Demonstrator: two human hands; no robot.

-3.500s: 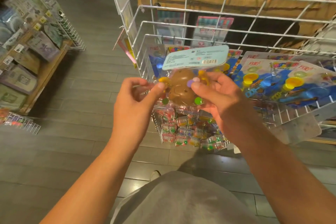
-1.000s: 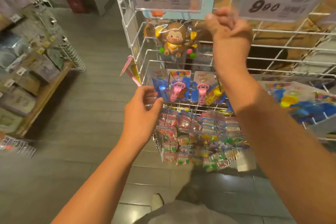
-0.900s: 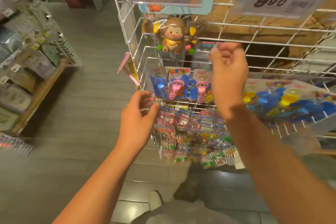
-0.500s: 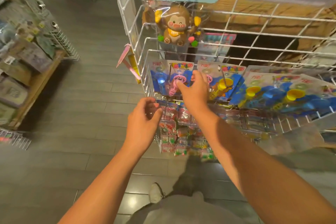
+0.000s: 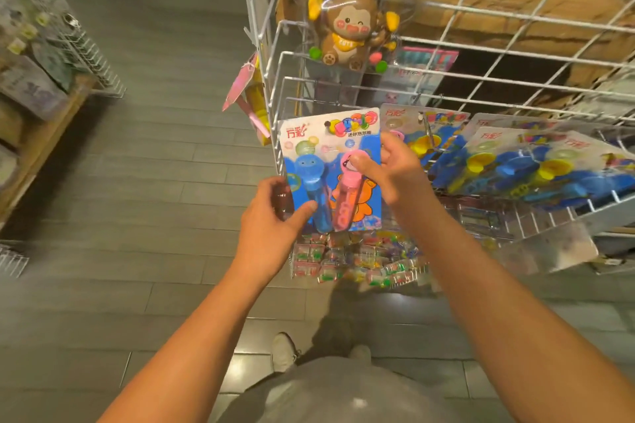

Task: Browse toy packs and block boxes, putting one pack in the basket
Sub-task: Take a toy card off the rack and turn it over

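at a white wire display rack (image 5: 446, 86) over grey floor tiles, the bubble-wand blister pack (image 5: 331, 168) is held face-up just before its hooks — left hand (image 5: 271, 216) and right hand (image 5: 395, 172) pinching opposite edges, apparently for inspection.

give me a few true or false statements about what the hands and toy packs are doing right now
1. Both hands hold the blue-backed card pack with a blue and a pink tube. True: left hand at its lower left, right hand at its right edge.
2. The brown monkey toy in clear wrap lies on the floor. False: it hangs on the white wire rack.
3. The held pack shows two yellow tubes. False: one blue, one pink.
4. More blue card packs with yellow parts hang to the right. True.
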